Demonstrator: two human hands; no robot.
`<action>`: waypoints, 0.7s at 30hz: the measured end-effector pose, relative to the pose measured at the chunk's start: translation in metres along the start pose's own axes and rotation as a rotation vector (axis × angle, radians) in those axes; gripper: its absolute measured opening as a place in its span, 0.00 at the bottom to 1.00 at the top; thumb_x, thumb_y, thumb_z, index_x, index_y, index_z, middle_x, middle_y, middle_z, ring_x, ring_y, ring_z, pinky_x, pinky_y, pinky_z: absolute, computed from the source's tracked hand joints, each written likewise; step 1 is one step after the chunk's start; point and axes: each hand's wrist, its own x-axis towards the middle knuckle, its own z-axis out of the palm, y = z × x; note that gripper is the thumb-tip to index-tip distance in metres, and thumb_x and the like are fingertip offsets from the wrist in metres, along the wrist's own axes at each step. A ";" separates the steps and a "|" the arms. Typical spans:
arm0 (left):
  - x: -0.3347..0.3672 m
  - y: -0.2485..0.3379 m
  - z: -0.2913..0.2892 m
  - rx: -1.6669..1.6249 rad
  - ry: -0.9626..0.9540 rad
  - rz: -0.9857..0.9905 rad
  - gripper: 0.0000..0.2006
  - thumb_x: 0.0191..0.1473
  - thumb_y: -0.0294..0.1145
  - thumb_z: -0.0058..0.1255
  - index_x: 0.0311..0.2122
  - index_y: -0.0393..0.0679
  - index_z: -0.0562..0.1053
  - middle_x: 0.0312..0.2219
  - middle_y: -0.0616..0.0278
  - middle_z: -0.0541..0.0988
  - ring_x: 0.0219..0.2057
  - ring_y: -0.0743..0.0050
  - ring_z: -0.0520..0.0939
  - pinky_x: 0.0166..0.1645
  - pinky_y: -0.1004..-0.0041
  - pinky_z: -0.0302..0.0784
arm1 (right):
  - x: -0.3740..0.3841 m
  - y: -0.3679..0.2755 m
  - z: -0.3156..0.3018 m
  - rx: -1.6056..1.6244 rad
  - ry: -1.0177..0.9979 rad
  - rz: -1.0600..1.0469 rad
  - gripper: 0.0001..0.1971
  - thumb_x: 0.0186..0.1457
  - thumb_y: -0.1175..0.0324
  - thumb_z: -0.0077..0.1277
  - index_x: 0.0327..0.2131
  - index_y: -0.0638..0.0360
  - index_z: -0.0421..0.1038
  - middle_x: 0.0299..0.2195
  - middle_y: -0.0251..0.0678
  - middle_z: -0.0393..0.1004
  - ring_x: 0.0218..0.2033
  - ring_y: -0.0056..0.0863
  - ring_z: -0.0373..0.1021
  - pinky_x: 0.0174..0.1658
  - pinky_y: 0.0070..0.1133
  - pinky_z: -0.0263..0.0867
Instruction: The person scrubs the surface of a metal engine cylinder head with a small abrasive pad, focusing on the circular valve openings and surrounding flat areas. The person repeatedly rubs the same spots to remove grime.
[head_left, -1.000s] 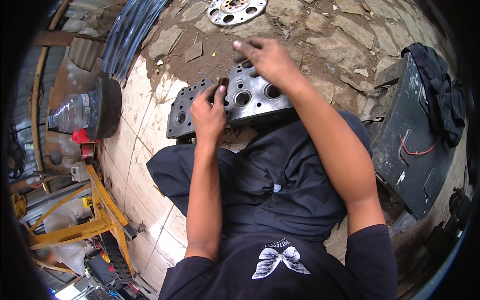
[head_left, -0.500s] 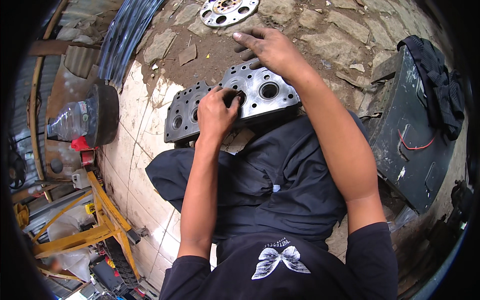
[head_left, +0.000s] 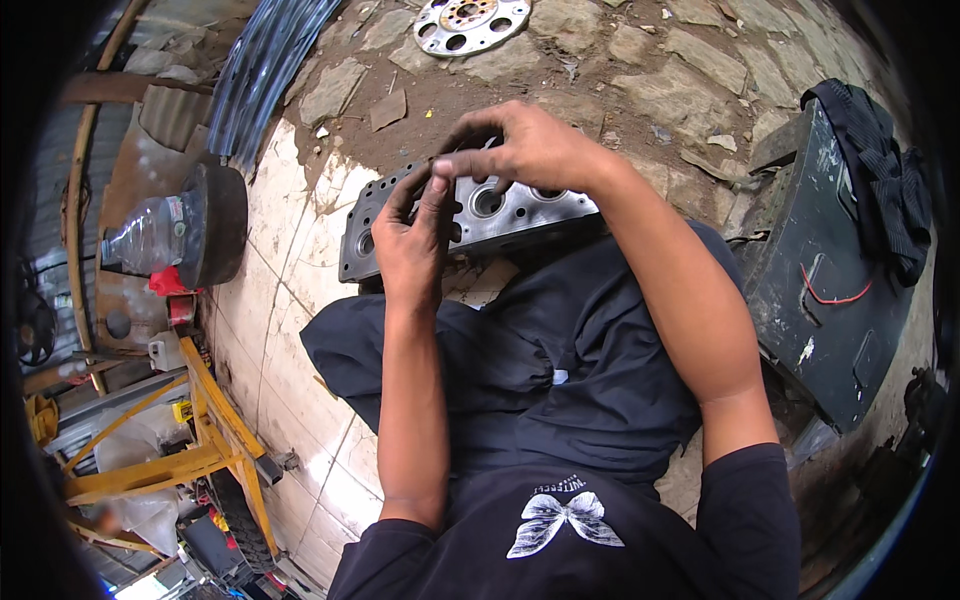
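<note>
A grey metal cylinder head (head_left: 520, 215) with round openings and bolt holes lies in front of my folded legs. Above its left half, my left hand (head_left: 408, 240) is raised with fingers bent and thumb pointing up. My right hand (head_left: 530, 145) reaches across from the right, its thumb and fingers bent toward the left fingertips. The tips of both hands meet in a pinch. Whatever is between them is too small or too hidden to make out. Both hands have dark, dirty fingers.
A flywheel-like metal disc (head_left: 472, 22) lies on the stony dirt beyond. Corrugated sheets (head_left: 262, 75) and a clear plastic bottle (head_left: 150, 235) are at the left, above a yellow metal frame (head_left: 215, 420). A dark metal case (head_left: 825, 270) with a draped cloth (head_left: 875, 190) stands at the right.
My left hand has lifted off the cylinder head's opening, turning its thumb upward. My right hand has come down and left, from spread fingers in the air to meet the left fingertips.
</note>
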 end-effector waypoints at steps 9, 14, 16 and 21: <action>-0.032 0.004 -0.020 -0.436 -0.103 -0.159 0.19 0.72 0.41 0.54 0.55 0.33 0.74 0.42 0.55 0.84 0.38 0.70 0.87 0.41 0.70 0.85 | -0.006 -0.006 0.028 0.251 -0.104 0.010 0.20 0.60 0.59 0.70 0.47 0.65 0.82 0.37 0.36 0.83 0.36 0.22 0.80 0.36 0.23 0.80; -0.058 0.005 -0.030 -0.300 -0.130 -0.168 0.32 0.67 0.36 0.61 0.65 0.20 0.65 0.45 0.39 0.83 0.46 0.49 0.89 0.55 0.60 0.87 | -0.007 -0.004 0.028 0.249 -0.010 0.055 0.16 0.60 0.64 0.68 0.45 0.68 0.83 0.38 0.41 0.86 0.34 0.26 0.83 0.38 0.25 0.81; -0.063 0.009 -0.031 -0.289 -0.130 -0.198 0.31 0.65 0.32 0.63 0.64 0.20 0.66 0.45 0.39 0.84 0.45 0.50 0.90 0.54 0.61 0.87 | -0.008 -0.004 0.028 0.265 -0.061 0.071 0.17 0.61 0.65 0.67 0.48 0.67 0.81 0.38 0.42 0.86 0.34 0.27 0.83 0.38 0.26 0.81; -0.067 0.008 -0.039 -0.341 -0.113 -0.235 0.27 0.61 0.26 0.66 0.60 0.21 0.70 0.46 0.39 0.84 0.44 0.52 0.90 0.52 0.63 0.88 | -0.015 -0.015 0.033 0.297 -0.149 0.009 0.24 0.62 0.63 0.67 0.57 0.63 0.76 0.41 0.43 0.85 0.38 0.29 0.83 0.38 0.27 0.82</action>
